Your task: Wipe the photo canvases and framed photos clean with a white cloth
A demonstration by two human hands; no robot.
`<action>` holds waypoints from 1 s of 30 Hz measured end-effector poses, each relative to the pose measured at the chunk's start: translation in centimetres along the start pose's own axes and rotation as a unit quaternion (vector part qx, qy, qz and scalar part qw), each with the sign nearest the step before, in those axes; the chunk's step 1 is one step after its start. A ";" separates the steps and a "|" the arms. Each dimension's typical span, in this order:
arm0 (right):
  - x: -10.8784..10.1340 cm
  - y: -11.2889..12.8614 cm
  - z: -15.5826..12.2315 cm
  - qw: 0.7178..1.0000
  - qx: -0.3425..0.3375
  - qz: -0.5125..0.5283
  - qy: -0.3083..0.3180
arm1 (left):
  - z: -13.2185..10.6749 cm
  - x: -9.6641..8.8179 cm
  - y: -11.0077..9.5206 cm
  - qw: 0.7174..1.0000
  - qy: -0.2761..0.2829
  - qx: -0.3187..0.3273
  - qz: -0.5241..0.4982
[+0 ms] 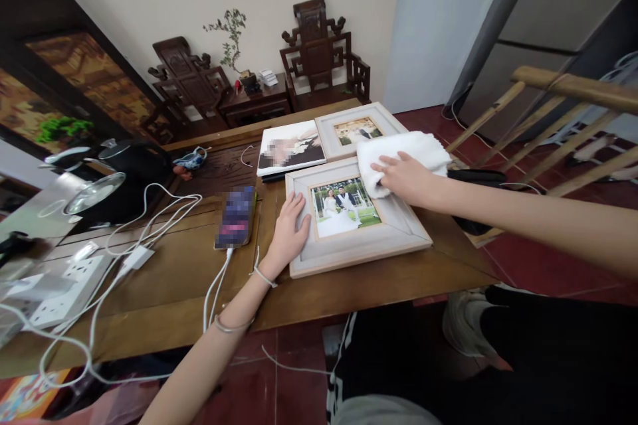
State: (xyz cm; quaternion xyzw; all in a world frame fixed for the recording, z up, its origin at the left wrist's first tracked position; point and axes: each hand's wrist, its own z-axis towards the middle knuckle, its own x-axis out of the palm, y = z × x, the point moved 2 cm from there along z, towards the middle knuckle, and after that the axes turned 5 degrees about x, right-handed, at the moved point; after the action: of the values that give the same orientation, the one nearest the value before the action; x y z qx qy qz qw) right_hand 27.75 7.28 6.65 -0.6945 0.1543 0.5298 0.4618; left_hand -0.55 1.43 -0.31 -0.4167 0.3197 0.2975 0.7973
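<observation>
A pale wooden picture frame with a wedding photo lies flat on the wooden table. My left hand rests flat on the frame's left border, fingers stretched out. My right hand presses a folded white towel onto the frame's upper right corner, fingers lying flat on the cloth. Just behind lie a second pale frame and a frameless photo print.
A phone on a white charging cable lies left of the frame. Further left are white cables, a power strip and a black kettle. Carved wooden chairs stand by the wall. A bamboo rack stands right.
</observation>
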 end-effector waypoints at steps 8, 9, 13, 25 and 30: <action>-6.1 4.0 -7.4 0.977 -0.058 0.133 0.157 | 0.0 0.0 0.2 1.000 -0.002 0.003 0.004; -6.7 4.2 -7.9 0.968 -0.063 0.157 0.185 | 0.0 0.0 0.2 1.000 -0.003 0.004 0.004; -7.4 4.8 -7.9 0.948 -0.072 0.227 0.209 | 0.0 0.1 0.3 1.000 -0.002 0.007 0.006; -3.0 2.9 3.2 0.996 0.015 0.090 -0.011 | 0.0 -0.1 0.2 1.000 0.012 0.010 0.009; -3.1 4.5 3.8 0.993 0.026 0.116 0.015 | 0.0 0.0 0.3 1.000 0.008 0.009 0.003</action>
State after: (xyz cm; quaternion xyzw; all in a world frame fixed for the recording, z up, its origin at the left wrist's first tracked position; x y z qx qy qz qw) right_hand 21.15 7.09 7.15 -0.6677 0.2542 0.5651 0.4126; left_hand -0.81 1.59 -0.45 -0.4112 0.3302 0.2941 0.7971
